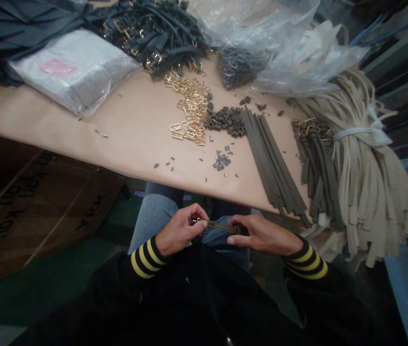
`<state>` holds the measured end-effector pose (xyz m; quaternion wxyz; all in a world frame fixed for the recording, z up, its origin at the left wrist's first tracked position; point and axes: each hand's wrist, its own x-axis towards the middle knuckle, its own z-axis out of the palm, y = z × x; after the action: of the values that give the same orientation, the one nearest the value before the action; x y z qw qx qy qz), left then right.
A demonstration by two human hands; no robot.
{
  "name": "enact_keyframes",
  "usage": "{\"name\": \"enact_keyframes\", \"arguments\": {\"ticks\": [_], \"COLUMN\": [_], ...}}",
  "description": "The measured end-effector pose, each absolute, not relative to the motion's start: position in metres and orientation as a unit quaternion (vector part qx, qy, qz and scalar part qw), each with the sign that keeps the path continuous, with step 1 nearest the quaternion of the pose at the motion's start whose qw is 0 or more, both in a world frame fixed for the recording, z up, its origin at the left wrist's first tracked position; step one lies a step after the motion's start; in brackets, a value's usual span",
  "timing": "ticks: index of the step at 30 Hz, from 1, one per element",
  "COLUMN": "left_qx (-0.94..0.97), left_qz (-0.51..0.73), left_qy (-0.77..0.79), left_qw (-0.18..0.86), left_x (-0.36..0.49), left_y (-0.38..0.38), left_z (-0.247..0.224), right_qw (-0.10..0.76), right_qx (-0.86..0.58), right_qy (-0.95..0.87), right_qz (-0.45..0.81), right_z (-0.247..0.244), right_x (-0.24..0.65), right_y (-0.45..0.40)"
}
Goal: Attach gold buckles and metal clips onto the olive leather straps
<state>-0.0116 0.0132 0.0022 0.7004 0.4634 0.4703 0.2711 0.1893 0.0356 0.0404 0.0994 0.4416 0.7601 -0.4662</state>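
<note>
Over my lap, my left hand (185, 228) pinches the buckle end of a dark olive strap (220, 226). My right hand (258, 234) has its thumb and fingers around the strap's other end. The strap runs roughly level between the two hands, in front of the table edge. On the table beyond lie a pile of gold buckles (194, 108), a heap of dark loops (227, 120) and a small cluster of tiny grey pieces (221, 162). A row of olive straps (272, 161) lies to the right of them.
A plastic-wrapped white packet (77, 69) lies on the brown table (132, 134) at the left. Dark buckled straps (160, 33) are heaped at the back. Clear plastic bags (290, 53), buckled olive straps (321, 168) and a tied beige bundle (366, 182) are at the right. Cardboard boxes (63, 211) stand lower left.
</note>
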Motion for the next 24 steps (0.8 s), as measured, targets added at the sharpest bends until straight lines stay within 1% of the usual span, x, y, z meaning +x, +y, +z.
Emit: {"name": "enact_keyframes", "arguments": {"ticks": [2, 6, 10, 14, 17, 20, 22, 24], "left_qx": [0.459, 0.466, 0.481, 0.479, 0.470, 0.462, 0.464, 0.472], "left_qz": [0.273, 0.261, 0.234, 0.232, 0.239, 0.245, 0.243, 0.238], "left_qy": [0.468, 0.469, 0.450, 0.440, 0.436, 0.428, 0.428, 0.432], "left_qw": [0.704, 0.703, 0.715, 0.723, 0.730, 0.737, 0.736, 0.730], "left_x": [-0.013, -0.011, -0.005, -0.004, -0.005, -0.006, -0.006, -0.007], "left_y": [0.014, 0.012, 0.007, 0.004, 0.005, 0.006, 0.006, 0.005], "left_z": [0.000, -0.008, -0.015, -0.018, -0.018, -0.019, -0.019, -0.020], "right_qw": [0.108, 0.080, 0.101, 0.086, 0.093, 0.103, 0.093, 0.079], "right_qx": [0.443, 0.455, 0.448, 0.439, 0.447, 0.457, 0.465, 0.469], "right_qy": [0.756, 0.755, 0.783, 0.785, 0.780, 0.742, 0.690, 0.655], "right_qz": [-0.470, -0.465, -0.421, -0.428, -0.429, -0.480, -0.547, -0.587], "right_z": [0.039, 0.034, 0.029, 0.030, 0.033, 0.033, 0.031, 0.028], "right_x": [0.189, 0.177, 0.160, 0.160, 0.168, 0.171, 0.170, 0.168], "right_y": [0.034, 0.027, 0.019, 0.019, 0.021, 0.020, 0.018, 0.017]}}
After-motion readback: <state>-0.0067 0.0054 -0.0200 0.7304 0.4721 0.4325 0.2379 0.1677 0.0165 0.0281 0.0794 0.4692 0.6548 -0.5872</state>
